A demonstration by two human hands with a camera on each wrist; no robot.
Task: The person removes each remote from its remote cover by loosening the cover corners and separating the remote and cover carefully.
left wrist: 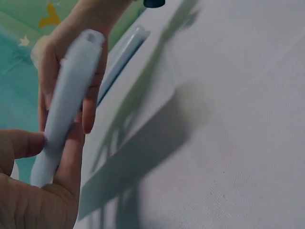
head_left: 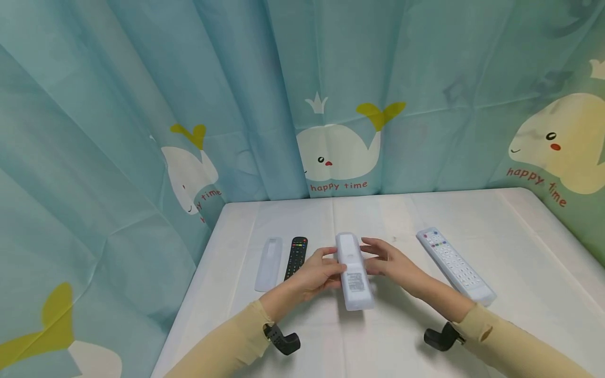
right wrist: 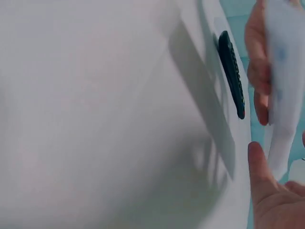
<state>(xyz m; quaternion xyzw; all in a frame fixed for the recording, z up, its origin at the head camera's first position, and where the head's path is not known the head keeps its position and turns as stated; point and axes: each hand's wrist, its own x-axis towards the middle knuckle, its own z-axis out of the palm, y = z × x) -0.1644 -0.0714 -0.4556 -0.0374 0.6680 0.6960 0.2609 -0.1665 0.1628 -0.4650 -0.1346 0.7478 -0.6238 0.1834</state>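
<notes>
A white remote control [head_left: 354, 273] in a translucent cover is held above the table, its back with a printed label facing up. My left hand [head_left: 319, 273] grips it from the left side, thumb on one face and fingers behind, as the left wrist view shows. Close to its right edge is my right hand [head_left: 389, 265], with fingers spread apart; whether a fingertip touches the cover I cannot tell. On the table beyond my left hand lies a black remote control [head_left: 296, 254], partly hidden by that hand. Left of it lies an empty-looking translucent cover [head_left: 269, 264].
Another white remote control [head_left: 454, 262] in a translucent cover lies buttons up at the right. The table [head_left: 397, 210] has a white cloth. A blue curtain [head_left: 255, 105] with whale prints hangs behind and to the left. Both wrists carry black cameras.
</notes>
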